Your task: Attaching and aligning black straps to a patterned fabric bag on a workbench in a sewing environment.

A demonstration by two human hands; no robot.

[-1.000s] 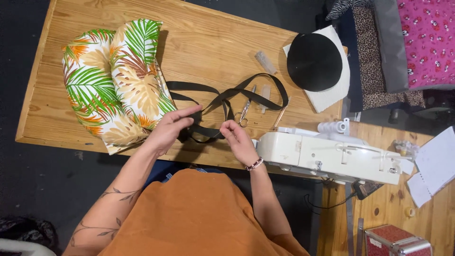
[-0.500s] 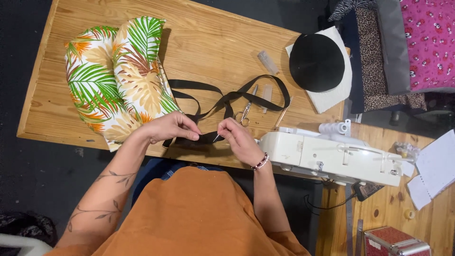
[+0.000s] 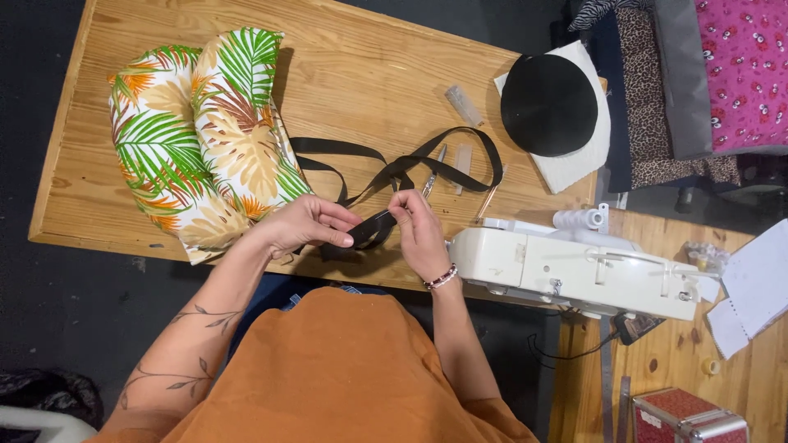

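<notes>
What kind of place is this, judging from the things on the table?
Probably a small sewing workshop: a white sewing machine stands on the wooden table, both hands work a black strap, and patterned fabrics are piled at the side.

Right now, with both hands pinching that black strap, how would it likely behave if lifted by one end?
Probably floppy: the black strap lies in loose loops across the wooden table and bends sharply between the left hand and right hand. Likely light, since fingertips alone hold it. It should drape and trail rather than roll.
</notes>
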